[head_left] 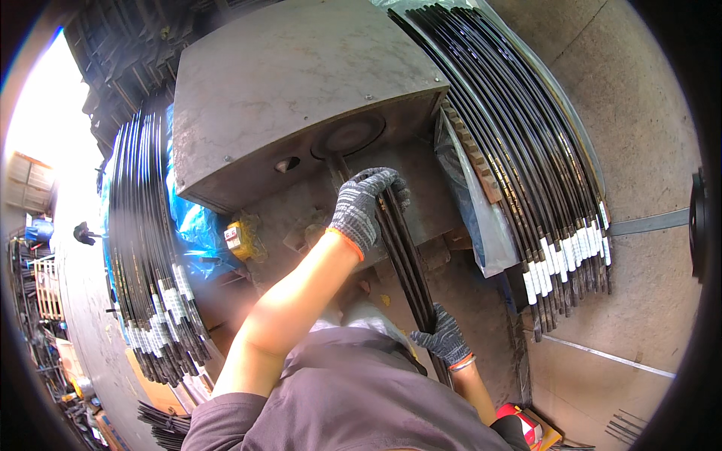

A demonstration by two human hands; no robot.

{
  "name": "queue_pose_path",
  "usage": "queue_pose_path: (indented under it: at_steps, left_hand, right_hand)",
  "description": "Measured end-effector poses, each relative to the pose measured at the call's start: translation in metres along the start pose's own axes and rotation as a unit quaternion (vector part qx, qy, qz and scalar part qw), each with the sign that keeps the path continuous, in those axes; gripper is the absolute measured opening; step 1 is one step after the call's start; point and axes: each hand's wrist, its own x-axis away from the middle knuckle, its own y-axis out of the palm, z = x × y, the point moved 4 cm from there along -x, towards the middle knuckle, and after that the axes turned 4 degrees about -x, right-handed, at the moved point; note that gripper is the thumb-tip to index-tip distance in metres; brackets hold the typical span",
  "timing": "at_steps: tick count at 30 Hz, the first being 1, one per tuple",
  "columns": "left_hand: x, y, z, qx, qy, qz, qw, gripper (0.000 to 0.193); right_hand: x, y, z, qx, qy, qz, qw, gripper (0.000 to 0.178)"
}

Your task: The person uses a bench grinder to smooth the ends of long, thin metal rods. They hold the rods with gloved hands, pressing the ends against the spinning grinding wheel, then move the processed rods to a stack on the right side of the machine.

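Note:
My left hand (pixel 362 208), in a grey knit glove with an orange cuff, is closed round the upper part of a few long black hoses (pixel 404 259). Their upper ends are just below a round dark opening (pixel 347 137) in the front of a grey metal machine housing (pixel 301 83). Lower down, near my right side, my right hand (pixel 445 340) grips the same hoses in a matching glove. They slant from the machine down past my body, and their lower ends are hidden. My left hand covers where the hoses meet the narrow metal piece under the opening.
On the right lies a row of black hoses (pixel 526 173) with white labels at their near ends; a similar bundle (pixel 147 248) lies on the left beside blue plastic sheeting (pixel 197 233). A yellow object (pixel 244 239) sits below the housing. A red box (pixel 526 425) is at lower right.

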Motion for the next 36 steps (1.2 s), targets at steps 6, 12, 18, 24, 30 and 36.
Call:
queue_pose_path:
  at_steps: [6, 12, 18, 24, 30, 36]
  left_hand:
    - [-0.007, -0.001, -0.004, 0.060, -0.089, 0.020, 0.994, 0.020]
    - [0.012, -0.004, -0.020, 0.017, -0.005, -0.123, 0.992, 0.026]
    - [0.010, -0.009, -0.027, 0.043, -0.025, -0.109, 0.993, 0.025]
    - [0.001, -0.020, -0.024, 0.006, -0.064, -0.054, 0.996, 0.024]
    - [-0.009, -0.038, -0.042, -0.041, -0.105, 0.058, 0.992, 0.019]
    - [-0.016, -0.046, -0.063, -0.095, -0.156, 0.017, 0.983, 0.019]
  right_hand:
    - [0.000, -0.003, 0.000, -0.002, -0.011, 0.014, 1.000, 0.056]
    - [-0.001, -0.002, 0.005, -0.055, -0.034, -0.012, 0.998, 0.055]
    - [0.006, 0.000, 0.021, -0.267, 0.020, -0.013, 0.963, 0.041]
    - [-0.001, -0.003, 0.021, -0.136, -0.065, 0.139, 0.979, 0.013]
    - [-0.018, -0.003, 0.001, -0.001, -0.050, 0.235, 0.971, 0.009]
    - [-0.046, 0.001, -0.018, -0.143, 0.067, 0.141, 0.977, 0.013]
